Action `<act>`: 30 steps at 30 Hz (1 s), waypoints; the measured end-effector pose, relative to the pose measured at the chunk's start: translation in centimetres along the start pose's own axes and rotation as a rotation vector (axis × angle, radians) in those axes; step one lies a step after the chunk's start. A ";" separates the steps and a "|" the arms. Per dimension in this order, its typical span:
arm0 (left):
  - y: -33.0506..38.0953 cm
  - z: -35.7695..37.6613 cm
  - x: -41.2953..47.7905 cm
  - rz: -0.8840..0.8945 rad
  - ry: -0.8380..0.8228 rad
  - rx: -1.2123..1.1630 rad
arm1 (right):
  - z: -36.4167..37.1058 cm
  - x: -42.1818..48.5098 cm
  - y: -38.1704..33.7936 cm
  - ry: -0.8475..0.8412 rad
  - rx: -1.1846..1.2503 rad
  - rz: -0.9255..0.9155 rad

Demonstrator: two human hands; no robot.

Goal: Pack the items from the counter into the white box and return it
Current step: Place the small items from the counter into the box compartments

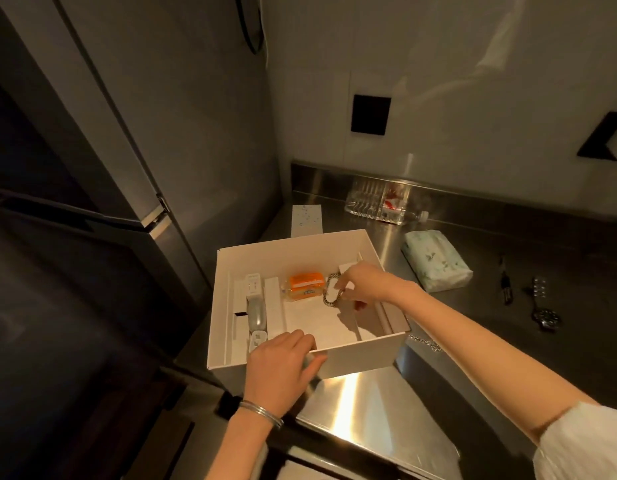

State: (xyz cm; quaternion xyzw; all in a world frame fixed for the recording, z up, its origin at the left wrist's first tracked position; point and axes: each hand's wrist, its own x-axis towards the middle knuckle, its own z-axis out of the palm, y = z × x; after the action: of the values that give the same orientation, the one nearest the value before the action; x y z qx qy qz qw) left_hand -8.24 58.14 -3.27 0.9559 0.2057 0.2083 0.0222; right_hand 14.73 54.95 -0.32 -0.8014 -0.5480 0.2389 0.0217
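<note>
The open white box (366, 355) stands on the steel counter (352, 403) near its left end. My left hand (283, 365) grips the box's near wall, fingers curled over the rim. Inside the box my right hand (364, 284) pinches a gold chain bracelet (331, 292) just above the floor. An orange packet (305, 285) lies next to the bracelet. A white device (253, 289) and a small white case (258, 339) sit in the left compartment.
On the counter lie a clear water bottle (379, 204), a pale tissue pack (437, 259), a blister pack (539, 287), a watch (546, 318), a dark tool (505, 289), a silver chain (426, 342) and a white card (306, 220). A dark fridge (134, 133) stands left.
</note>
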 end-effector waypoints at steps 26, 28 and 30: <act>0.1 0.2 0.0 -0.015 -0.028 0.006 | 7.1 -1.9 10.1 0.327 0.199 0.464; -0.1 0.5 0.0 -0.007 -0.023 0.014 | 6.4 -2.2 10.5 0.338 0.207 0.461; -0.2 0.6 0.0 0.002 -0.004 0.016 | 4.6 -3.0 11.0 0.426 0.282 0.436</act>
State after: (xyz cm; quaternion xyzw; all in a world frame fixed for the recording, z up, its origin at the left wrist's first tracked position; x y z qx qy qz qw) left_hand -8.09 58.31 -3.87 0.9567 0.2064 0.2046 0.0150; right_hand 21.58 46.88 -6.61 -0.9207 -0.3085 0.1386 0.1949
